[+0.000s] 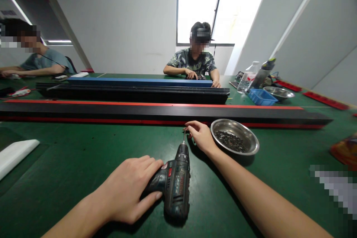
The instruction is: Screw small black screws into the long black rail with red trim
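Observation:
My left hand (136, 186) is wrapped round the grip of a dark cordless drill (178, 189), which lies over on its side above the green table with its bit pointing away from me. At the tip of the bit, the thumb and fingers of my right hand (199, 134) are pinched together; whatever they hold is too small to make out. Just beyond them runs a long black bar with red edges (156, 112). Close to the right of that hand stands a steel bowl (255, 145) with many small dark screws (230, 141) in it.
Behind the bar lie a long black profile (134, 95) and a blue one (139, 81). A co-worker (192, 61) sits across the table, another person (47, 61) at left. A blue basket (262, 97), a bottle (247, 80) and a second bowl (279, 92) stand at back right.

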A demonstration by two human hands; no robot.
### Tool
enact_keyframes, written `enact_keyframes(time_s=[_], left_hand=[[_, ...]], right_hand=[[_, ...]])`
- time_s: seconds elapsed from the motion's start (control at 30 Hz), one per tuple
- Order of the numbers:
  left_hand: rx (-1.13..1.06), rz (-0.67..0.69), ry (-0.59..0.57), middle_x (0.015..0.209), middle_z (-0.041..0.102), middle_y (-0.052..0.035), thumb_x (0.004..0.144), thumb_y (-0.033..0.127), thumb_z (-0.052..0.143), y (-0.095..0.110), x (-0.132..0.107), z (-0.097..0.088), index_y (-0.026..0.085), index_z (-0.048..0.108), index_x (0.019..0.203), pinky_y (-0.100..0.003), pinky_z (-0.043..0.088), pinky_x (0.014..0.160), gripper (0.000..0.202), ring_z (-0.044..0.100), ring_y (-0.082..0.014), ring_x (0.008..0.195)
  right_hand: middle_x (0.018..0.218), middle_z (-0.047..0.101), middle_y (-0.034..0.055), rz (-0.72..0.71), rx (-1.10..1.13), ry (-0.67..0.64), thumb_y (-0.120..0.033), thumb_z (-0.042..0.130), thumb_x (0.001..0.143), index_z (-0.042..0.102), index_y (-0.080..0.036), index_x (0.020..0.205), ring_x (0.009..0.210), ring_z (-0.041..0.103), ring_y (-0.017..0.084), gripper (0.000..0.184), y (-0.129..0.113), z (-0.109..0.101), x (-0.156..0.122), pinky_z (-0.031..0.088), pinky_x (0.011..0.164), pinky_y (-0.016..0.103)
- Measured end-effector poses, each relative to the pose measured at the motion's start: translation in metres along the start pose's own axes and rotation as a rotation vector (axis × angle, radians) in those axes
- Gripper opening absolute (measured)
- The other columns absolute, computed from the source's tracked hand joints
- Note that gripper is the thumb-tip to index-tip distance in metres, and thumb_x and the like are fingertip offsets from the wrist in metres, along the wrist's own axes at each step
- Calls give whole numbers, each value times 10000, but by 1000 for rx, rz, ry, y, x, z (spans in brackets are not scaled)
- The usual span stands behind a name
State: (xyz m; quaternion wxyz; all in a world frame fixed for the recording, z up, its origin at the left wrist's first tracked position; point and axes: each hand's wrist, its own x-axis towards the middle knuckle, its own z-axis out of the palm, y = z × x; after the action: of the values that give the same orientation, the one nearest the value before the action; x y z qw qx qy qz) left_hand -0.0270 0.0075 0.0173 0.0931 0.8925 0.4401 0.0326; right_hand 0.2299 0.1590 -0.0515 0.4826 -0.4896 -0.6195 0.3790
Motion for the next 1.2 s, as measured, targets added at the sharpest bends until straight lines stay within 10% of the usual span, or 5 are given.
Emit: enact_keyframes(time_s=[1.2], left_hand=[[17, 0, -16, 1326, 693, -139, 940, 442, 608, 0, -2, 3, 222, 554, 1367, -514, 563, 967, 484, 669, -358, 1178]], right_hand=[[950, 825, 56, -46, -70, -19, -207, 594, 915, 775, -202, 1017, 914, 785, 223, 208, 8, 0, 3, 617, 887, 358]])
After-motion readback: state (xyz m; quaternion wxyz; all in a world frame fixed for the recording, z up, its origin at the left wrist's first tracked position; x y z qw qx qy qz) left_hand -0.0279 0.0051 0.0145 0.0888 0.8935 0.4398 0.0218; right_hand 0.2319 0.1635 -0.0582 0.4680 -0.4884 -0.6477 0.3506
